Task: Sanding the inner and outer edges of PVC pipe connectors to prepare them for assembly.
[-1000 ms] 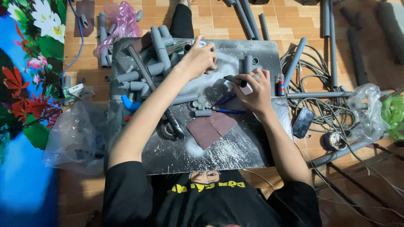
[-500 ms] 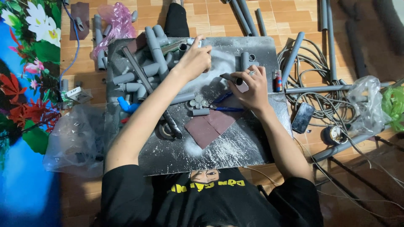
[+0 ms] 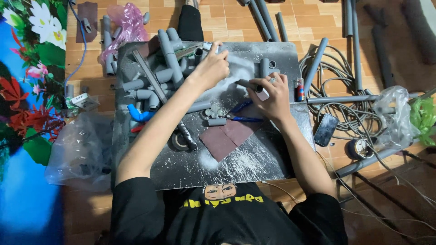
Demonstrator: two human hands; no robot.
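Grey pipe piece point(image 3: 249, 84), short and round, lies just above the middle of the frame, gripped at its right end by the right hand point(image 3: 271, 95), whose fingers curl closed around it and a small pale object I cannot make out. Half a second ago the same hand held it in much the same place; little has shifted beyond a slight turn of the wrist. The left hand point(image 3: 213, 67) still reaches toward the upper middle, fingers bent down onto the heap of grey pipe fittings point(image 3: 159, 68); whether it grips one I cannot tell. Just below the right hand lie blue-handled pliers point(image 3: 243, 113), a short grey sleeve point(image 3: 217, 121) and two dull maroon sandpaper sheets point(image 3: 229, 136), flat and matte. A roll of black tape point(image 3: 179, 141) sits left of them. All rest on a dark metal surface point(image 3: 272, 159), scuffed and dusted with white powder. At lower left, a crumpled clear plastic bag point(image 3: 77, 154) holds a few dark bits, too blurred to name; at upper left, a pink plastic bag point(image 3: 127, 22) lies among grey tubes. At right, another clear bag point(image 3: 397, 118) sits over long grey pipes point(image 3: 349, 97), beside coiled cable point(image 3: 349, 113), a dark phone point(image 3: 326, 129) and a green bag point(image 3: 424, 113) on the tiled floor point(image 3: 227, 18).
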